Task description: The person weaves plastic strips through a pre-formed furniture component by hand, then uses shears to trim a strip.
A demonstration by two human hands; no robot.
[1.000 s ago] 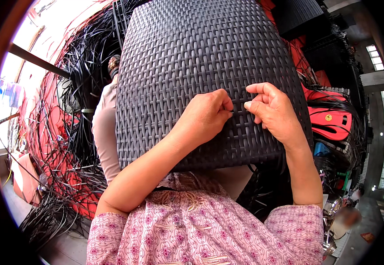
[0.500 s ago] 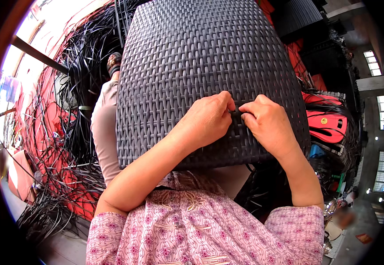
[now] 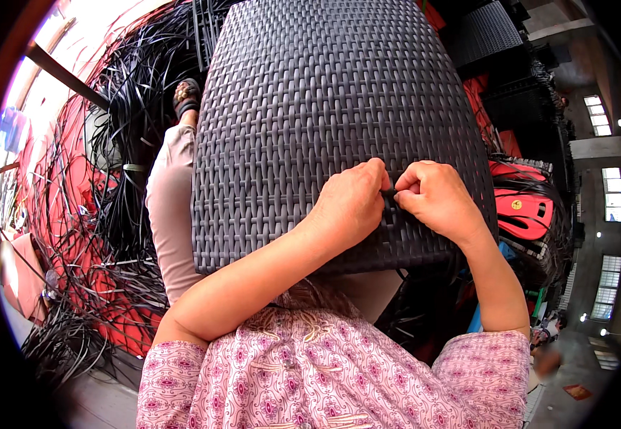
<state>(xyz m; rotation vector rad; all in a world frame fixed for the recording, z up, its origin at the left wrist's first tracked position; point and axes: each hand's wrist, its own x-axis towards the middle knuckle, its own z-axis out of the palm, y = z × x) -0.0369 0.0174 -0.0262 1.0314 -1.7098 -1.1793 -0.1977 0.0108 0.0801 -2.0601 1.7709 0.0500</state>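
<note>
Dark wicker panel (image 3: 310, 107), upper centre of frame. Right of centre, left hand (image 3: 353, 201) and right hand (image 3: 437, 201) nearly meet above it, fingertips pinched; what they grasp, if anything, cannot be told. Apparent step: detailed weave-work, next requiring fingertip precision.

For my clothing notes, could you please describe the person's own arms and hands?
Pink fabric sleeves, about elbow length, carry a print of darker medallions and scrolls. The forearms, left hand and right hand are bare, with no glove or bracelet visible.
</note>
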